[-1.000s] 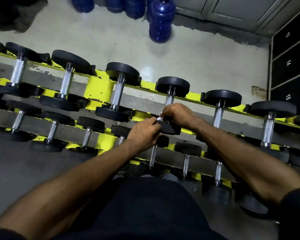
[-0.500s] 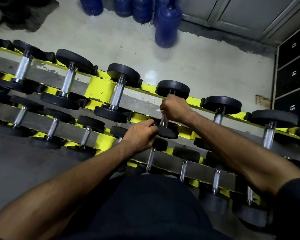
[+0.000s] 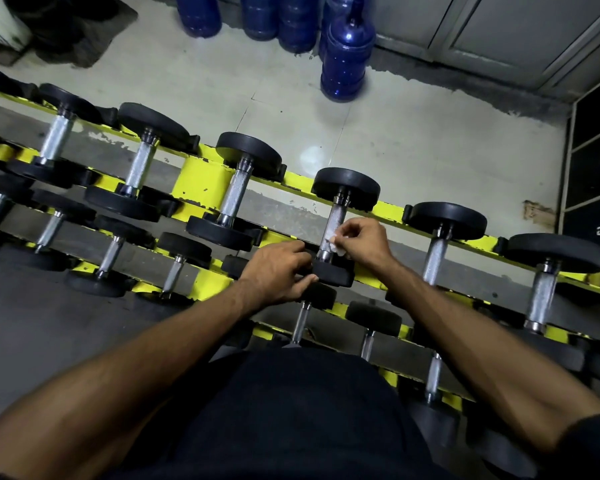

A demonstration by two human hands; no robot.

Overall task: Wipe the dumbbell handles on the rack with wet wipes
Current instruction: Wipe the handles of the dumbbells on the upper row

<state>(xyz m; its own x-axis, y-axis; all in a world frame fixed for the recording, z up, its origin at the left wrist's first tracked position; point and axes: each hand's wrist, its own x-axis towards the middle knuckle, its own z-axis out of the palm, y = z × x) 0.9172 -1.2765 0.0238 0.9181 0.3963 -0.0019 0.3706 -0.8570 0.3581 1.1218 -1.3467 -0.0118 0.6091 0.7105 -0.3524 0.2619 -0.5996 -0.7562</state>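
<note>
Dumbbell (image 3: 336, 225) sits on the rack's (image 3: 201, 181) top tier; your left hand (image 3: 278, 271) grips its near head, probably to steady it, while your right hand (image 3: 362, 239) pinches the wipe (image 3: 336, 244) against the handle (image 3: 333, 223).

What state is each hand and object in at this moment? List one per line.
Right hand, pinches the wet wipe against the handle.
Wet wipe, crumpled, touching the handle's near end.
Left hand, grips the dumbbell at its near head.
Dumbbell, lying on the rack, top tier.
Water jug, upright on the floor.
</note>
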